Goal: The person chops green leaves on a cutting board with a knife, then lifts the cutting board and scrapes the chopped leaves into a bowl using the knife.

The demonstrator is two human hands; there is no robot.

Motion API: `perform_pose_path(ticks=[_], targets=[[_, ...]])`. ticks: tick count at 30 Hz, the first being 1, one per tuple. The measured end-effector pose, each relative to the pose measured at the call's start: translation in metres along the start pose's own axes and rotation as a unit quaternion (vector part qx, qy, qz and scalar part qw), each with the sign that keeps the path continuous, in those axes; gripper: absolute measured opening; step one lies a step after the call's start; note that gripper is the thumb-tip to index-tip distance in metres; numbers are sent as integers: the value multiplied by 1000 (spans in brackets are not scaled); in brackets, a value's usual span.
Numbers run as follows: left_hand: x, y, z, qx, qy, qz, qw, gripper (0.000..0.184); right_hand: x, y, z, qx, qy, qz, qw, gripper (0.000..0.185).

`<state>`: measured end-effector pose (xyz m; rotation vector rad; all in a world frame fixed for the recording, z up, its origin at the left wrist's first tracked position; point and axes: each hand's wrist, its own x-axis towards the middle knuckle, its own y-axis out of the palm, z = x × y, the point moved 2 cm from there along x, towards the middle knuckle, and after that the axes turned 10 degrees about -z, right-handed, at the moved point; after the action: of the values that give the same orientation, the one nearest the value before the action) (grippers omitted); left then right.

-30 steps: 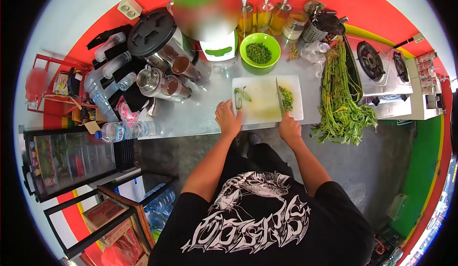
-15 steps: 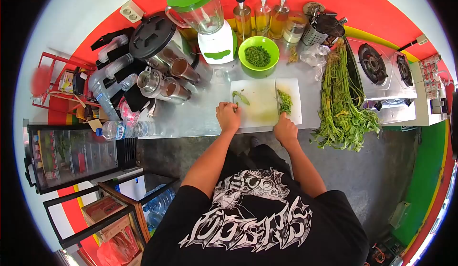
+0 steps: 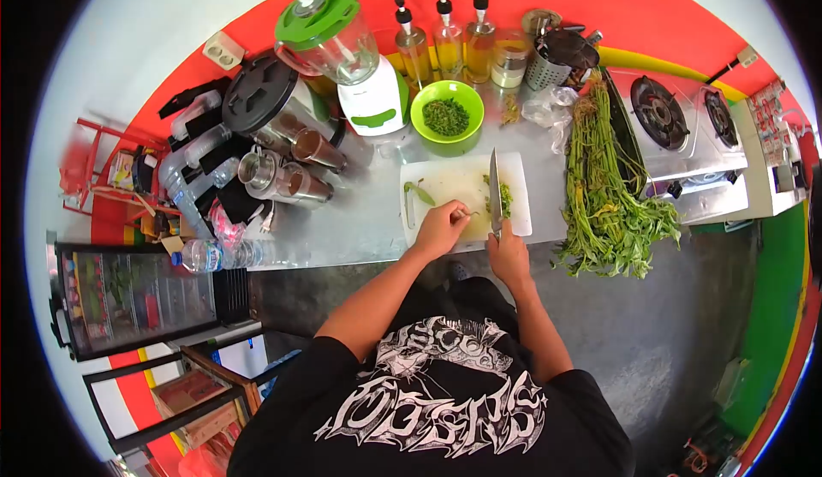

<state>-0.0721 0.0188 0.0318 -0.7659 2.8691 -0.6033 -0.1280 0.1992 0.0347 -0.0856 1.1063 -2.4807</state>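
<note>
My right hand (image 3: 511, 256) is wrapped round the handle of a kitchen knife (image 3: 494, 187), its blade pointing away from me over the right part of a white cutting board (image 3: 449, 167). Chopped greens (image 3: 506, 198) lie beside and partly behind the blade. Left of the knife, at the board's near edge, my left hand (image 3: 440, 229) is closed in a pinch with a thin green stem (image 3: 473, 213) at its fingertips. A loose green leaf (image 3: 419, 192) rests on the board's left side. Beyond the board stands a lime-green bowl (image 3: 447, 141) of chopped greens.
A large bunch of leafy stalks (image 3: 604, 211) lies right of the board, before a gas stove (image 3: 685, 134). Behind stand a blender (image 3: 370, 100) and pump bottles (image 3: 448, 44). Metal cups (image 3: 295, 181) and a water bottle (image 3: 205, 256) are on the left.
My left hand has moved right along the board, closer to the knife. The knife blade has turned so its flat side shows more. The whole view has shifted slightly.
</note>
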Motion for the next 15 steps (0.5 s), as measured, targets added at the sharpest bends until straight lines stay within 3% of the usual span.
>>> perform_pose_path(ticks=[2, 7, 15], targets=[[-8, -4, 13, 79, -73, 5, 994, 16, -1, 3, -4, 24, 0, -21, 999, 40], [-5, -5, 29, 102, -65, -6, 993, 15, -8, 11, -7, 54, -8, -20, 998, 29], [-14, -1, 30, 98, -76, -24, 992, 16, -19, 27, -8, -17, -11, 3, 1000, 25]])
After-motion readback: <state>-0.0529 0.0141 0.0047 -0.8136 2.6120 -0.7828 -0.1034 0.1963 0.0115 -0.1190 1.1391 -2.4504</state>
